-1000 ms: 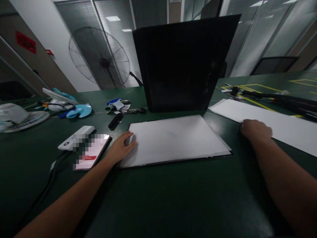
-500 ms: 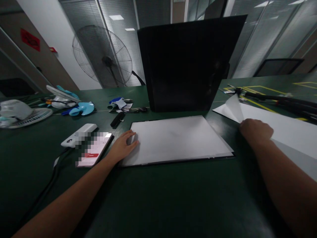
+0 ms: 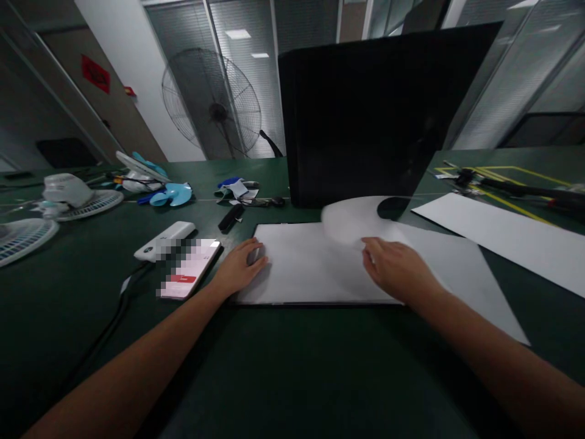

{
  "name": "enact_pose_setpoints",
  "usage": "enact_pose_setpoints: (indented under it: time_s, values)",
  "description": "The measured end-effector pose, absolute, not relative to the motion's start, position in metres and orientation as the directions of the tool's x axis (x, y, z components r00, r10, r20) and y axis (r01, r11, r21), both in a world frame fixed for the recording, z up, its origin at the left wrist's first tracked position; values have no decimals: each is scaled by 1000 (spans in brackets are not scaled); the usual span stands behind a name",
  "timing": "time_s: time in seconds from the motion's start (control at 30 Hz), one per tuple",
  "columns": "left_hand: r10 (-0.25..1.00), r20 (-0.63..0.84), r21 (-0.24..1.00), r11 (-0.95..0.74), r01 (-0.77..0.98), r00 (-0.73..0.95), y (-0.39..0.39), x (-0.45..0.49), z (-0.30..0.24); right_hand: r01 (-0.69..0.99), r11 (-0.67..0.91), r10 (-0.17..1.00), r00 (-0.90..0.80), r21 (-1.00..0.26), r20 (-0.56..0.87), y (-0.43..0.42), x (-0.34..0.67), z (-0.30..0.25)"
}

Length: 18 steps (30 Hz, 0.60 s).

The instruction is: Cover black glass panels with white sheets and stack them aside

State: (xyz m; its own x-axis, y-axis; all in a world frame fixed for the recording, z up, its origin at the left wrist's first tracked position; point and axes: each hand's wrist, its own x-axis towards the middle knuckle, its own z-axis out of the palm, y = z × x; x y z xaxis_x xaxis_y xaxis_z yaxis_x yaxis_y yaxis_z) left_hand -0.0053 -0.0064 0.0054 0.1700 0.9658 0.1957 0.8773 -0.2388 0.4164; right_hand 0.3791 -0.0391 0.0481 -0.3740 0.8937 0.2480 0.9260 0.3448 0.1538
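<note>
A flat white panel (image 3: 297, 277) with a thin black border lies on the table in front of me. My left hand (image 3: 240, 268) rests at its left edge, thumb and fingers apart. Over the panel's right half, my right hand (image 3: 397, 268) pinches the edge of a thin white sheet (image 3: 473, 283). The held edge curls upward in a blurred loop, and the rest of the sheet spreads right, past the panel. Part of the panel is hidden under the sheet and my right hand.
Behind the panel stands a large black screen-like board (image 3: 365, 122). A white board (image 3: 507, 241) lies at right. To the left are a phone (image 3: 194, 268), a white device with a cable (image 3: 164, 241), a black object (image 3: 231, 217), a blue fan blade (image 3: 172, 194) and fan parts (image 3: 68, 192).
My right hand has moved left from the stack at right, drawing the thin sheet over the panel. My left hand stays at the panel's left edge. The view has turned slightly left.
</note>
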Motion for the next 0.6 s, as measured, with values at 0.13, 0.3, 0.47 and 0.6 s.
enact_pose_setpoints:
  time_s: [0.13,0.3,0.47,0.6]
  values:
    - [973,205,513,-201,835,108,-8,-4,8,768,640,760,-635,11,137,-56,346,35]
    - [986,151,482,-139,865,74,-10,-2,14,644,751,659,-744,-144,111,-65,341,35]
    - [986,131,401,-150,904,106,-7,-3,10,767,627,771,-586,-137,251,-31,382,36]
    - [980,145,412,-184,892,135,-4,-5,5,991,125,923,-100,-43,373,8,481,23]
